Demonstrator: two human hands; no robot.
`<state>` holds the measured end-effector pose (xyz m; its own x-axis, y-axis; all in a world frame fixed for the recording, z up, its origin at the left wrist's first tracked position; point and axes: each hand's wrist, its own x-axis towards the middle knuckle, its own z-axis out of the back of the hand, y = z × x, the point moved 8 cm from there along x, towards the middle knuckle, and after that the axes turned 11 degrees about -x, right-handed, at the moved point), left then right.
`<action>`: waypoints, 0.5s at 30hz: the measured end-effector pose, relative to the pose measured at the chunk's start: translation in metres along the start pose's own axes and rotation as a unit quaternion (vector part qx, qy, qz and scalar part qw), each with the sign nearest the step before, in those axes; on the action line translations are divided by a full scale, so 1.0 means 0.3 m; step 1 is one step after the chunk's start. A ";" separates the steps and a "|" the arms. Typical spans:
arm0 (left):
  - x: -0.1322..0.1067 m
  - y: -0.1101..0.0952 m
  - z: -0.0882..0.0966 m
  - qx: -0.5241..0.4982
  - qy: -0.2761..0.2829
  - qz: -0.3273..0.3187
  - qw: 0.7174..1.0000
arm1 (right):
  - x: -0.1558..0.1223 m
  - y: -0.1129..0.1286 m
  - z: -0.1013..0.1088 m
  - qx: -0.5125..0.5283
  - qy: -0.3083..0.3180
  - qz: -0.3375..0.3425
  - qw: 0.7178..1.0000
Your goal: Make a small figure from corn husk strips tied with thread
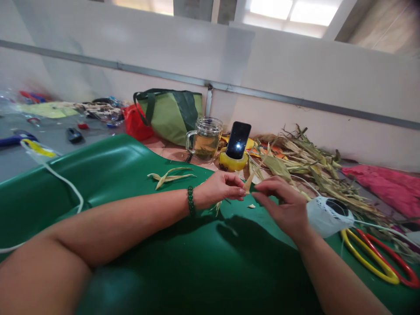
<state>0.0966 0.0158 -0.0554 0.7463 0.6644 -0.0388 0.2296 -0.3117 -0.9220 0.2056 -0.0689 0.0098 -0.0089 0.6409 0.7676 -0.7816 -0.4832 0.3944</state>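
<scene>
My left hand [220, 190], with a green bead bracelet at the wrist, pinches the lower end of a narrow piece of dried husk [251, 178] that points upward. Just right of it is my right hand [285, 204], thumb and fingers apart close to the husk's base; whether it touches the husk I cannot make out. Beneath both hands spreads a green sheet [203, 267]. Some loose husk strips [170, 177] lie on it to the left, and a small husk scrap [251, 206] rests below my fingertips.
A glass mug of tea [206, 142] and a phone [239, 140] on a yellow tape roll [232, 161] stand beyond my hands. Dried husks [311, 164] are heaped at right. Near my right forearm are a white-wrapped roll [323, 216] and red-and-yellow-handled scissors [370, 253]. Behind sits a green bag [169, 116].
</scene>
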 end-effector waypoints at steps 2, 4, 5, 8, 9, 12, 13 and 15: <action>0.002 0.002 -0.002 -0.017 0.009 -0.003 1.000 | -0.009 0.052 -0.035 -0.042 0.044 0.081 0.995; 0.002 0.006 -0.004 -0.024 0.015 -0.003 1.000 | -0.016 0.069 -0.049 -0.072 0.052 0.118 0.989; 0.001 0.009 -0.005 -0.025 0.015 -0.002 1.000 | -0.017 0.070 -0.053 -0.082 0.055 0.125 0.987; -0.003 0.012 -0.006 -0.029 0.011 0.003 1.000 | -0.019 0.064 -0.056 -0.097 0.062 0.126 0.985; -0.005 0.013 -0.007 -0.032 0.010 0.006 0.999 | -0.019 0.062 -0.056 -0.100 0.063 0.124 0.985; -0.009 0.017 -0.009 -0.046 0.004 0.016 0.999 | -0.022 0.059 -0.061 -0.100 0.071 0.111 0.986; -0.009 0.019 -0.009 -0.048 0.002 0.017 0.999 | -0.023 0.054 -0.064 -0.096 0.075 0.098 0.988; -0.008 0.019 -0.010 -0.046 -0.001 0.007 0.999 | -0.024 0.036 -0.072 -0.087 0.085 0.057 0.991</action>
<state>0.0979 0.0104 -0.0595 0.7487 0.6609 -0.0515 0.2761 -0.3814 -0.8822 0.1836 -0.0659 -0.0025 -0.1967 0.6861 0.7004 -0.8650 -0.4578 0.2054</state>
